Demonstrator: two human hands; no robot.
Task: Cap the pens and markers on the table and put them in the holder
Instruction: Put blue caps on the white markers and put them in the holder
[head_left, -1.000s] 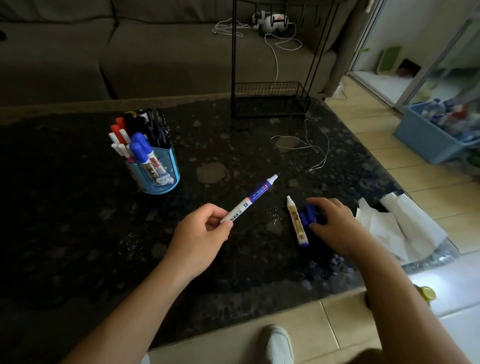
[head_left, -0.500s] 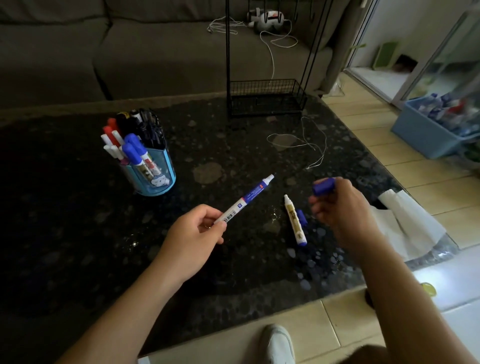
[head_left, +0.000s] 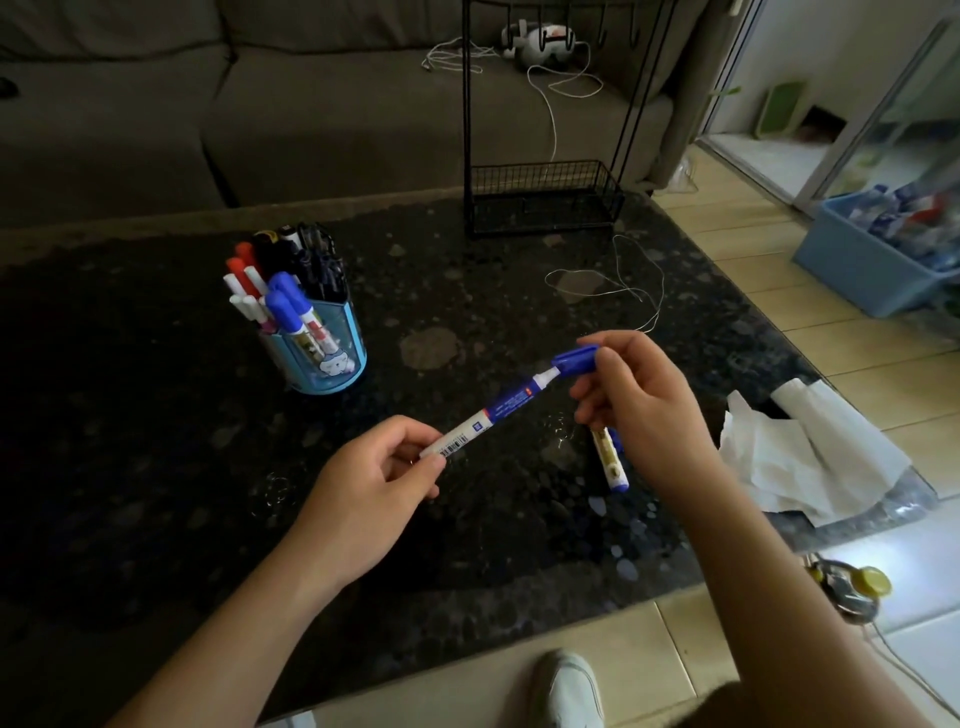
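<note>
My left hand (head_left: 374, 486) pinches the tail end of a white and blue marker (head_left: 498, 410), which points up and to the right above the dark table (head_left: 156, 441). My right hand (head_left: 636, 400) pinches a blue cap (head_left: 574, 360) whose mouth sits right at the marker's white tip. A second uncapped marker (head_left: 609, 460) lies on the table under my right hand, with a blue cap beside it that is mostly hidden. The blue holder (head_left: 327, 353) stands at the left, filled with several capped pens and markers.
A black wire rack (head_left: 543, 205) stands at the table's far edge, with a thin white string (head_left: 631, 280) lying in front of it. Crumpled white tissue (head_left: 810, 457) covers the table's right corner. A sofa is behind; a blue bin (head_left: 867, 265) sits on the floor.
My right hand lifted a blue cap off the table and carried it left to the tip of the marker held in my left hand. The left hand stayed almost still.
</note>
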